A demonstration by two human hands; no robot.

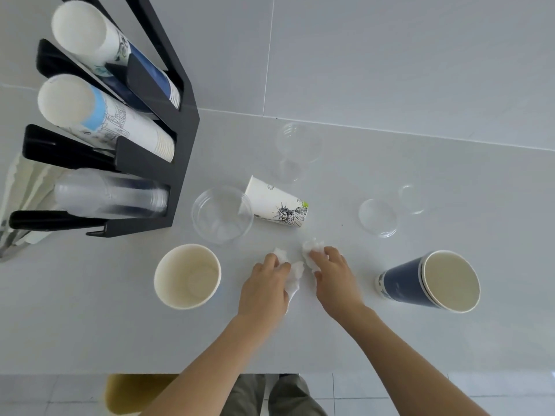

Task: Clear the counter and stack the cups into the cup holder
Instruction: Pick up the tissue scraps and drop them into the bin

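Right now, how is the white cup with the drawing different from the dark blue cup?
The white cup with the drawing lies tipped on its side, while the dark blue cup stands upright with its mouth open to the camera. The white one is pale with a black sketch; the blue one is dark outside and cream inside. The white one touches a clear cup; the blue one stands alone. Both look like paper cups.

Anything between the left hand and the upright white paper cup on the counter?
Nothing visible. The left hand is on crumpled tissue, and the white paper cup stands upright to its left with only bare counter between them. The clear cup sits farther back, off that path.
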